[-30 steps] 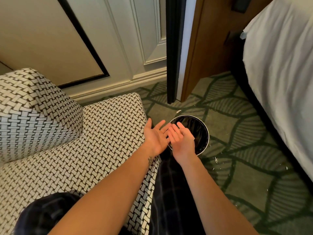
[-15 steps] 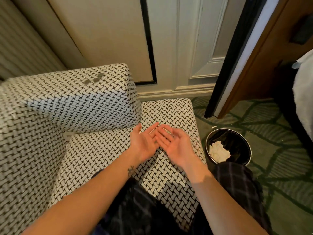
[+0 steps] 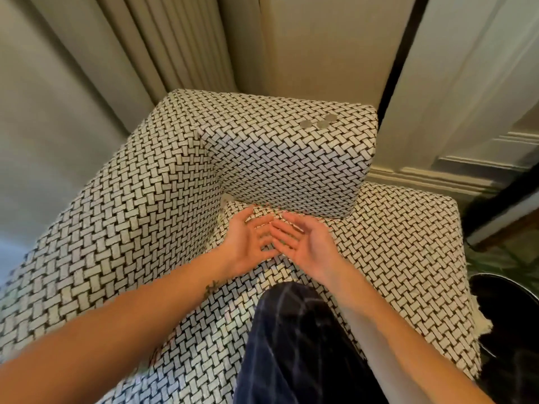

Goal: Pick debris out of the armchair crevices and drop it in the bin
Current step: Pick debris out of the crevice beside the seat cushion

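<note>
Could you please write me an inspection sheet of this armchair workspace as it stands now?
Surface: woven armchair seat, a knee in dark checked trousers at its front.
Job's things: bin on the floor right of the seat; no debris clearly visible.
Clutter: three coin-like discs on the armrest.
Hands: left hand and right hand open, palms up, empty, fingertips overlapping near the armrest.
Cables: nothing seen.
Surroundings: curtain, panelled wall.

Both the left hand (image 3: 248,246) and right hand (image 3: 306,246) hover palm-up, empty, over the armchair (image 3: 393,243) seat.
</note>
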A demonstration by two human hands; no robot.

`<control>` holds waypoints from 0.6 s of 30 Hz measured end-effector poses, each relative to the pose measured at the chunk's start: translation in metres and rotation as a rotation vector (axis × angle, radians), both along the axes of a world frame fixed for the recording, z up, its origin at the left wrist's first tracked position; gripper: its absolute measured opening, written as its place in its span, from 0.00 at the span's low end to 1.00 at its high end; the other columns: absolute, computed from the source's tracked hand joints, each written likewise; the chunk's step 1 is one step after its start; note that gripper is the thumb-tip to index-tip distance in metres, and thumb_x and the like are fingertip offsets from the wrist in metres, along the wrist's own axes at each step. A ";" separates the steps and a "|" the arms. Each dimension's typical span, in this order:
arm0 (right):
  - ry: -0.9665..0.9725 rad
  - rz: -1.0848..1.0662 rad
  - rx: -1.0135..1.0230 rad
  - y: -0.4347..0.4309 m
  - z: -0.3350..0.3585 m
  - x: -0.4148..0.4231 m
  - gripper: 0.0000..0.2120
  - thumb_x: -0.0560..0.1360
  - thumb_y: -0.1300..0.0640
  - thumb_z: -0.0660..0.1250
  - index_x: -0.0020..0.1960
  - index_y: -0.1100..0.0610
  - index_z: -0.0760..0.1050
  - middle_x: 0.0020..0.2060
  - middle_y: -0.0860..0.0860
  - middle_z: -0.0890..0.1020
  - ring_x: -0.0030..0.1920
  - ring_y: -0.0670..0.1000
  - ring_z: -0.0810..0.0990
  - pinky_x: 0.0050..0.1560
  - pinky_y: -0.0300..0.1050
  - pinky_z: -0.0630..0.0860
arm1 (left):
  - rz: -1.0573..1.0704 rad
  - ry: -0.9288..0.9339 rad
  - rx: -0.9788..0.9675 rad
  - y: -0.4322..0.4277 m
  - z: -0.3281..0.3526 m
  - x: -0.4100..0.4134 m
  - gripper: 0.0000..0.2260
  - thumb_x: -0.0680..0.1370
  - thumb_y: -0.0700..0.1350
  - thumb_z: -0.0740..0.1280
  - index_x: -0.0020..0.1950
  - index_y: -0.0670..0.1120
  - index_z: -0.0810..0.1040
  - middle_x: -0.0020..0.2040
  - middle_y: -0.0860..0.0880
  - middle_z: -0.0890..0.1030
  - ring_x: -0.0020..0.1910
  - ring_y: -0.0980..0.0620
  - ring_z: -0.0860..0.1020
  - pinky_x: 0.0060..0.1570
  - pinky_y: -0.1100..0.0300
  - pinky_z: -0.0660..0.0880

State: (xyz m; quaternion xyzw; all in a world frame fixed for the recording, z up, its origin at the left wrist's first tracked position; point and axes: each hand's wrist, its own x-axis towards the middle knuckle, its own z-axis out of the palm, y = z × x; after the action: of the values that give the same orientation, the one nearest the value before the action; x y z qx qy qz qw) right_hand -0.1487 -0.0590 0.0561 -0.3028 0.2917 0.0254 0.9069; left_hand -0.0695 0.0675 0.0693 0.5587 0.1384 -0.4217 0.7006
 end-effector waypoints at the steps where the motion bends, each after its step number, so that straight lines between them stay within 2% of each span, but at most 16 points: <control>1: 0.003 0.049 -0.031 0.007 0.000 0.011 0.26 0.71 0.54 0.67 0.67 0.62 0.73 0.62 0.61 0.81 0.62 0.57 0.81 0.60 0.51 0.78 | 0.011 -0.002 0.026 0.010 -0.002 0.008 0.27 0.84 0.60 0.51 0.70 0.41 0.73 0.63 0.39 0.80 0.60 0.41 0.79 0.69 0.37 0.71; 3: 0.002 0.125 -0.097 0.014 -0.002 0.028 0.25 0.70 0.54 0.68 0.65 0.61 0.75 0.59 0.59 0.82 0.57 0.55 0.82 0.55 0.48 0.78 | 0.035 0.007 0.060 0.024 -0.007 0.019 0.28 0.84 0.60 0.51 0.70 0.41 0.74 0.62 0.38 0.81 0.59 0.40 0.80 0.65 0.38 0.74; 7: 0.049 0.289 -0.295 0.024 -0.015 0.078 0.11 0.81 0.56 0.64 0.61 0.59 0.77 0.50 0.54 0.83 0.47 0.51 0.81 0.52 0.44 0.78 | 0.135 0.043 0.105 0.049 -0.025 0.051 0.29 0.84 0.61 0.50 0.70 0.40 0.75 0.62 0.38 0.82 0.62 0.39 0.81 0.63 0.39 0.76; 10: 0.065 0.417 -0.563 0.027 -0.027 0.114 0.09 0.83 0.53 0.62 0.60 0.54 0.77 0.49 0.51 0.83 0.45 0.49 0.79 0.47 0.43 0.76 | 0.166 0.027 0.182 0.047 -0.037 0.052 0.27 0.85 0.60 0.50 0.66 0.42 0.76 0.61 0.40 0.83 0.60 0.41 0.81 0.61 0.43 0.77; 12: 0.035 0.471 -0.770 0.028 -0.035 0.132 0.11 0.83 0.56 0.61 0.63 0.52 0.76 0.51 0.51 0.82 0.44 0.48 0.79 0.43 0.40 0.76 | 0.167 0.038 0.182 0.035 -0.041 0.050 0.26 0.86 0.60 0.49 0.63 0.42 0.77 0.60 0.41 0.82 0.59 0.42 0.81 0.60 0.44 0.78; 14: 0.000 0.502 -1.010 0.030 -0.046 0.150 0.16 0.83 0.58 0.60 0.69 0.49 0.73 0.51 0.51 0.83 0.41 0.48 0.79 0.39 0.38 0.77 | 0.224 0.084 0.163 0.028 -0.046 0.054 0.25 0.86 0.59 0.50 0.63 0.42 0.77 0.59 0.41 0.82 0.59 0.41 0.81 0.61 0.43 0.77; 16: -0.072 0.551 -1.243 0.029 -0.055 0.166 0.20 0.82 0.58 0.61 0.73 0.47 0.70 0.51 0.50 0.83 0.36 0.47 0.78 0.37 0.42 0.78 | 0.297 0.132 0.137 0.025 -0.049 0.062 0.26 0.86 0.59 0.51 0.63 0.40 0.77 0.60 0.40 0.81 0.58 0.41 0.80 0.59 0.42 0.78; 18: -0.141 0.646 -1.447 0.034 -0.064 0.183 0.24 0.81 0.57 0.62 0.76 0.46 0.67 0.54 0.48 0.83 0.35 0.45 0.78 0.39 0.46 0.80 | 0.366 0.178 0.098 0.028 -0.055 0.069 0.25 0.85 0.60 0.52 0.61 0.40 0.76 0.58 0.40 0.80 0.57 0.40 0.80 0.59 0.40 0.78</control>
State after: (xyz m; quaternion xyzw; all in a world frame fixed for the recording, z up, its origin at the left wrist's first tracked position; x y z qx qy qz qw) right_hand 0.0340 -0.0249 -0.0079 -0.8874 0.0754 0.0722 0.4489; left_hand -0.0010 0.0952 0.0143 0.5181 0.3194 -0.3278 0.7225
